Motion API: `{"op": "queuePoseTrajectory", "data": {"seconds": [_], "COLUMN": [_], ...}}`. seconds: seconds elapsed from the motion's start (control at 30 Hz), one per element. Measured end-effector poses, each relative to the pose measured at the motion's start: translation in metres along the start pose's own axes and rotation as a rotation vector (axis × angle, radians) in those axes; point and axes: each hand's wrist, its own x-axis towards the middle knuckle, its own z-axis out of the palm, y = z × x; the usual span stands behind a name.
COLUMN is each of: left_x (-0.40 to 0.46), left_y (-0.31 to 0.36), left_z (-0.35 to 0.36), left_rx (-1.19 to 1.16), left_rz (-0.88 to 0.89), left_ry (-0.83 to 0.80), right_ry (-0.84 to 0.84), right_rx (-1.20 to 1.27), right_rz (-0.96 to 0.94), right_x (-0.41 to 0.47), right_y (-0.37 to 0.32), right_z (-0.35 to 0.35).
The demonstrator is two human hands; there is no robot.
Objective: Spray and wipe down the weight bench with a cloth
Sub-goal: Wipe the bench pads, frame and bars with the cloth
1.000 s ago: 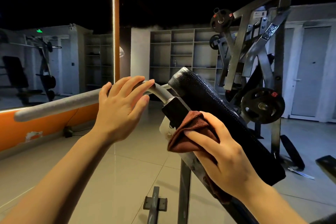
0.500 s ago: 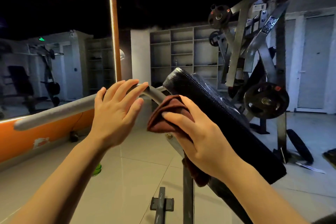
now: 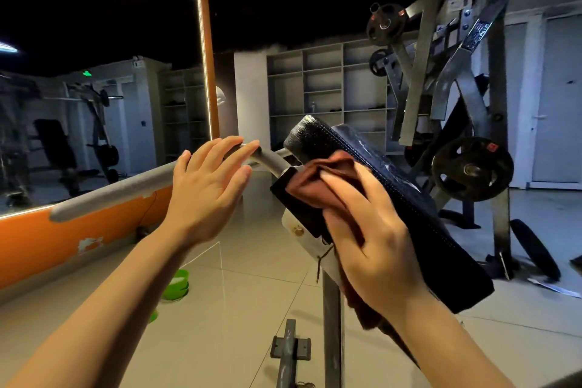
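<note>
Orange wall and a lit mirror (image 3: 104, 98) fill the far left, with green tubs (image 3: 178, 287) on the floor tiles below. Next comes the left hand (image 3: 208, 192), fingers straight and together, resting flat on the grey padded bar (image 3: 126, 189) where it bends toward the bench; it has barely shifted over the last second. Further right, the right hand (image 3: 371, 249) presses the brown cloth (image 3: 318, 179) against the near side edge of the black bench pad (image 3: 419, 214), fingers spread over the bunched fabric. The cloth swept up to the pad's top corner half a second ago and now sits slightly lower, so the wiping stroke looks under way along this edge. Weight plates (image 3: 472, 168) hang on the rack at the right.
</note>
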Motion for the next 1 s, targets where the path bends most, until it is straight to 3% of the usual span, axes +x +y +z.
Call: {"op": "queuePoseTrajectory", "data": {"seconds": [0.07,0.13,0.3,0.57,0.67,0.77,0.93,1.0], "left_x": [-0.001,-0.001,-0.005,-0.104,-0.133,-0.158,-0.198,-0.210], "left_y": [-0.001,0.000,0.005,0.062,0.103,0.134,0.135,0.128], "left_z": [0.002,0.004,0.001,0.033,0.029,0.030,0.054,0.059], "left_rx": [0.003,0.011,-0.017,-0.324,-0.687,-1.171,-1.260,-1.182], "left_rz": [0.003,-0.005,-0.006,0.001,-0.071,-0.294,-0.699,-0.711], "left_ry": [0.018,0.026,-0.037,0.146,-0.025,-0.298,-0.411,-0.437], "right_ry": [-0.250,-0.357,-0.289,-0.157,-0.113,-0.248,-0.424,-0.424], "right_rx": [-0.056,-0.159,-0.172,-0.112,-0.094,-0.042,0.146,0.269], "right_rz": [-0.020,-0.082,-0.124,0.091,0.183,0.276,0.497,0.607], "right_x": [0.027,0.038,0.002,-0.073,-0.107,-0.146,-0.200,-0.211], "right_y": [-0.004,-0.001,0.018,0.011,-0.001,-0.020,-0.048,-0.050], "right_z": [0.006,0.017,0.014,-0.040,-0.057,-0.060,-0.053,-0.048]}}
